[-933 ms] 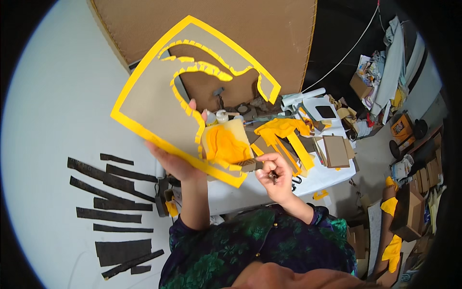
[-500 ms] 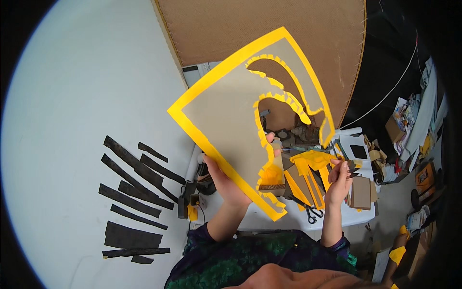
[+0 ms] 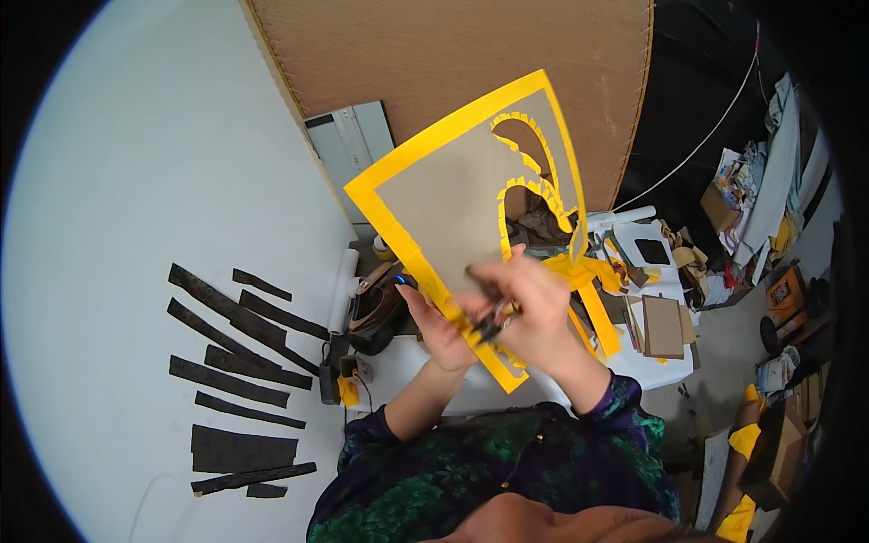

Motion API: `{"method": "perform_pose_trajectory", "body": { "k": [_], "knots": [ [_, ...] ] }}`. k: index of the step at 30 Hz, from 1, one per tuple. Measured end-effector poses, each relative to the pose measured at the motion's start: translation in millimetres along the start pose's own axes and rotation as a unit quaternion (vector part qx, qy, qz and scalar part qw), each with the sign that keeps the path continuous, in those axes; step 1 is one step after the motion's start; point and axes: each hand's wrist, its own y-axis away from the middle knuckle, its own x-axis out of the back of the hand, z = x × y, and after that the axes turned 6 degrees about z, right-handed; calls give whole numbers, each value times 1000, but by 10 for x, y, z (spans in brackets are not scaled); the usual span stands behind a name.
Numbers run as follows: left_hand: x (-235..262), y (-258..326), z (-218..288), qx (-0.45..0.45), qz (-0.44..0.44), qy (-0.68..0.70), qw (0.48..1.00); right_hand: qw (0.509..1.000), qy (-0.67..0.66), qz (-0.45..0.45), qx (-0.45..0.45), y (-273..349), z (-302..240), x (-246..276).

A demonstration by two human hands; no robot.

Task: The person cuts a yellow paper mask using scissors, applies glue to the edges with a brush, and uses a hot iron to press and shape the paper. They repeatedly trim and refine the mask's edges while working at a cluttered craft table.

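A grey board panel [image 3: 438, 195] with yellow folded edging is held up at a tilt. Its curved cut-outs are lined with notched yellow tabs. My left hand [image 3: 441, 333] grips the panel's lower left edge, thumb at the border and the other fingers partly hidden behind. My right hand [image 3: 536, 294] is closed around a small dark pointed tool [image 3: 490, 326], whose tips lie against or just above the lower yellow border. Motion blur hides the tool's exact kind.
Below, a white table holds yellow material [image 3: 587, 273], brown board pieces [image 3: 663, 328] and a white cup [image 3: 356, 368]. A large brown stitched panel [image 3: 507, 41] stands behind. Several black strips [image 3: 244, 448] lie on the white surface at left. Rolls and boxes crowd the right.
My right hand has moved left from beside the panel to its lower part, bringing the dark tool to the yellow border. The panel has turned and tilted slightly in my left hand.
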Motion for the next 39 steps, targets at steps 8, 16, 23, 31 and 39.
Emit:
{"method": "perform_pose_trajectory", "body": {
  "k": [8, 16, 23, 31, 39],
  "knots": [
    [-201, -83, 80, 13, 79, -57, 995, 970, -28, 173, -166, 328, 396, 196],
    [-115, -75, 99, -2, 121, -108, 987, 919, -211, 45, -330, 498, 580, 116],
    [142, 70, 51, -4, 161, -126, 979, 823, -357, 177, -404, 322, 484, 89],
    [427, 287, 57, -101, 209, -224, 947, 844, -329, 187, -379, 364, 564, 203],
    [172, -323, 863, -80, 170, -516, 836, 888, -278, 74, -359, 388, 654, 485]
  ]
}}
